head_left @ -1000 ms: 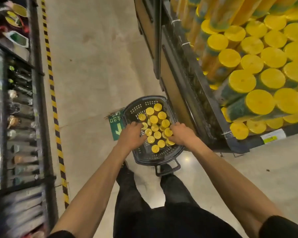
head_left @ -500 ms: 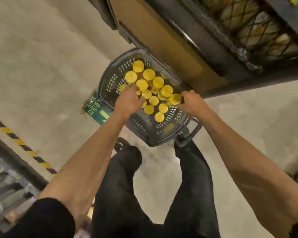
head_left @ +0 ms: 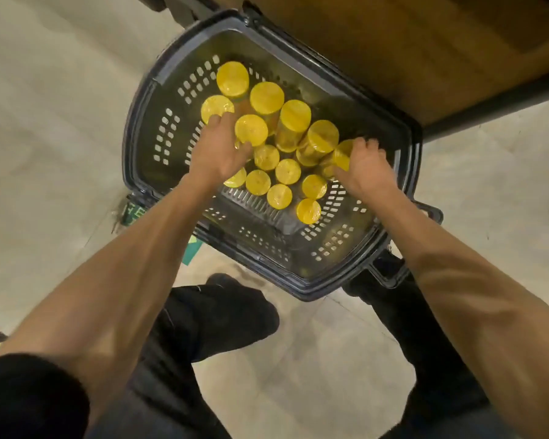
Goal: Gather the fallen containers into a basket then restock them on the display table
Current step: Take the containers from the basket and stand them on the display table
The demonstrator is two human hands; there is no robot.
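Basket (head_left: 168, 122) nearer, hands (head_left: 217, 153) gripping containers (head_left: 267, 96)

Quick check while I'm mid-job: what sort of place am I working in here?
Most likely a shop aisle: a plastic shopping basket on a bare floor, filled with identical yellow-lidded containers, beside the wooden base of a display stand.

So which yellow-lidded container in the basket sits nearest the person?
The container alone at the cluster's near edge, lowest in view; every other one sits farther toward the basket's far rim.
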